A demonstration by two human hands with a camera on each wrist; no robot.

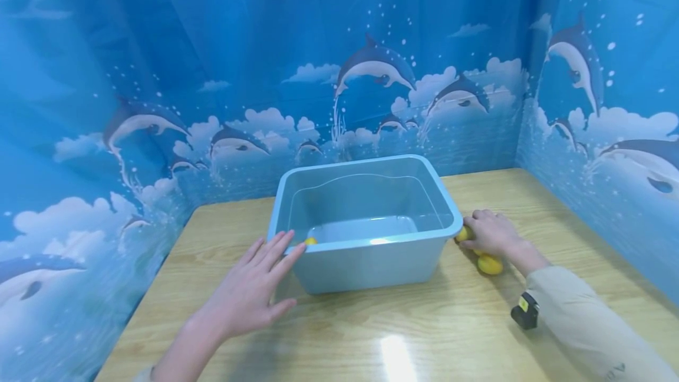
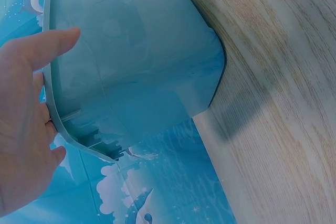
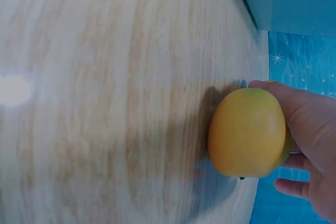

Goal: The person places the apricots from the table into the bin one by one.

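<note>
A blue-grey plastic bin [image 1: 366,267] stands on the table. My left hand [image 1: 251,293] is at its front left corner, fingers straight and fingertips over the rim; in the left wrist view the thumb [image 2: 52,45] overlaps the bin's side. To the right of the bin, my right hand [image 1: 490,233] curls its fingers and thumb around a yellow fruit [image 1: 464,234]. Nearer me lies another yellow fruit [image 1: 490,264], mango-like with a dark stem; it fills the front of the right wrist view and partly hides the held one. Inside the bin, a small yellow piece [image 1: 310,241] shows above the front rim.
The wood-grain table [image 1: 345,341] carries everything. Blue curtains [image 1: 254,63] printed with dolphins hang behind it and along both sides. A small black device [image 1: 525,311] sits at the right sleeve's cuff.
</note>
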